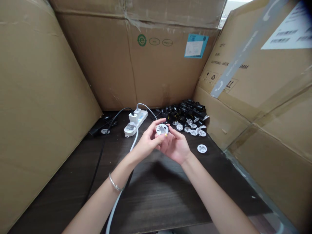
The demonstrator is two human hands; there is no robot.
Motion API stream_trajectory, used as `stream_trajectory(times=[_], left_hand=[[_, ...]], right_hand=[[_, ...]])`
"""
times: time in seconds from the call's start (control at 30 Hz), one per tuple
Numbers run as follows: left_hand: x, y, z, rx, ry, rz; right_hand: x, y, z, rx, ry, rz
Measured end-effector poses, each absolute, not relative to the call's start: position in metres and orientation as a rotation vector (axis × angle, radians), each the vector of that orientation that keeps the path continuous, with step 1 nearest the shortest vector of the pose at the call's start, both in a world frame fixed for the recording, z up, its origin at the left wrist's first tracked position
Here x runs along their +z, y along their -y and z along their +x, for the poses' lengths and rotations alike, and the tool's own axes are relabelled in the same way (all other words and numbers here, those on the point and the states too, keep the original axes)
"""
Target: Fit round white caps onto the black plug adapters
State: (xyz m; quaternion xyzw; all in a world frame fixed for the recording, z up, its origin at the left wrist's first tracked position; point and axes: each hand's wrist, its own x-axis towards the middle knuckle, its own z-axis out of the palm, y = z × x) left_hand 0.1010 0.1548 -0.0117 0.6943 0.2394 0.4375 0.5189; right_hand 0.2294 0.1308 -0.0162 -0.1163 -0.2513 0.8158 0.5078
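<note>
white round plastic disc (162,129): held up between both hands | left hand (146,143): fingers closed on its rim | right hand (176,146): fingers curled, gripping it from below | beyond fingers: heap of black parts (185,112), loose white discs (193,129) | right of fingers: lone white disc (202,148) | left of fingers: power strip (140,117) on dark bench (170,195)

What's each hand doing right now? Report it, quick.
Left hand: closed, holding the white disc.
Right hand: closed, holding the same disc from the other side.
</note>
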Motion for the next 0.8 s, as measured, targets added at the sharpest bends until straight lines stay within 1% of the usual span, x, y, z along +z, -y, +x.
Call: stream_trajectory(times=[0.13, 0.23, 0.3, 0.37, 0.43, 0.47, 0.5, 0.57, 0.7, 0.8], left_hand=[[-0.006, -0.150, 0.101, 1.078, -0.608, 1.627], [-0.005, -0.149, 0.102, 1.115, -0.712, 1.661], [-0.006, -0.149, 0.102, 1.175, -0.791, 1.731], [-0.008, -0.151, 0.101, 1.245, -0.837, 1.830], [-0.011, -0.151, 0.102, 1.281, -0.863, 1.932], [-0.013, -0.151, 0.102, 1.292, -0.866, 1.969], [-0.015, -0.151, 0.103, 1.301, -0.857, 1.992], [-0.018, -0.150, 0.106, 1.310, -0.811, 2.000], [-0.021, -0.147, 0.110, 1.271, -0.740, 1.976], [-0.020, -0.145, 0.111, 1.255, -0.744, 1.943]], right_hand=[[-0.020, -0.135, 0.228, 1.912, 0.825, -0.417], [-0.022, -0.136, 0.228, 1.752, 1.066, -0.626], [-0.022, -0.135, 0.229, 1.468, 1.169, -0.882], [-0.020, -0.133, 0.231, 1.083, 1.169, -1.055], [-0.017, -0.131, 0.233, 0.807, 1.135, -1.039], [-0.016, -0.130, 0.233, 0.747, 1.132, -0.994], [-0.015, -0.130, 0.234, 0.730, 1.137, -0.950], [-0.015, -0.131, 0.234, 0.798, 1.164, -0.894], [-0.019, -0.133, 0.232, 1.105, 1.184, -0.818], [-0.019, -0.132, 0.230, 1.275, 1.102, -0.716]])
